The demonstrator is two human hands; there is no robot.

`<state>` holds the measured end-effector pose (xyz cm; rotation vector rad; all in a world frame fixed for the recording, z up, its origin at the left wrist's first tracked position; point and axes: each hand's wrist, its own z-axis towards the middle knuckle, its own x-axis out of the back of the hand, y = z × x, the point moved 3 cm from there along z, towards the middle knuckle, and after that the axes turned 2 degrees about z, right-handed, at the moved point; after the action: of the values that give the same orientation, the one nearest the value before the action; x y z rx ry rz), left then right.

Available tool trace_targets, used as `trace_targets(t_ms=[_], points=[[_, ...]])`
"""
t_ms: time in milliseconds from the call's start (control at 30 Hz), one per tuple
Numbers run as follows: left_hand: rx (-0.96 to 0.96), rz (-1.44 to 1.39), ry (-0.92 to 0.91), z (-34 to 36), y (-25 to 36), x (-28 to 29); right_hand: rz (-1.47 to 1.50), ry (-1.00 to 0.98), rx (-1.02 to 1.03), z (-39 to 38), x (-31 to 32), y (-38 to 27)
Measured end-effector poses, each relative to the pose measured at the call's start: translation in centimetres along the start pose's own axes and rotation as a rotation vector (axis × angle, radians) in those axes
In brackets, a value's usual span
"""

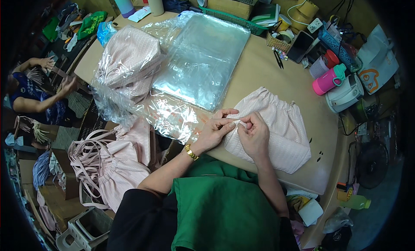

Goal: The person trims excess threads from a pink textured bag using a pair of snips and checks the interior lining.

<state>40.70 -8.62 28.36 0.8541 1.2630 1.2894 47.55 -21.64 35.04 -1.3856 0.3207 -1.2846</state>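
A pale pink textured fabric bag [281, 141] with a gathered top edge lies on the table in front of me. At its left edge, my left hand [215, 131] pinches a small fold of the cloth between thumb and fingers. Close against it, my right hand [254, 136] is closed on the same spot with its fingertips together. Whatever small detail sits between the fingertips is hidden. Beyond my left hand lies a stack of clear plastic sleeves [201, 56]. Beside the stack, more pale pink bags [129, 56] sit inside clear plastic.
Pink bags with long straps [119, 169] are piled left of my arm. Small black snips [278, 59], a phone [300, 47], a pink bottle [329, 80] and baskets line the table's right and far sides. At far left, another person [36, 95] works with both arms raised.
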Motion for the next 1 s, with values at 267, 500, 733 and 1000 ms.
trace_targets(t_ms=[267,500,733,1000], points=[[-0.029,0.044,-0.009,0.0,-0.2,0.3,-0.057,0.05,0.027,-0.2,-0.2,-0.4],[-0.022,0.059,-0.007,-0.1,-0.4,0.4,-0.056,-0.02,0.001,0.2,0.0,0.0],[-0.005,0.057,-0.002,-0.1,-0.2,0.2,0.004,0.016,0.0,0.1,-0.2,0.1],[0.001,0.037,-0.025,0.0,-0.1,0.1,0.031,0.04,0.011,-0.4,-0.2,0.3]])
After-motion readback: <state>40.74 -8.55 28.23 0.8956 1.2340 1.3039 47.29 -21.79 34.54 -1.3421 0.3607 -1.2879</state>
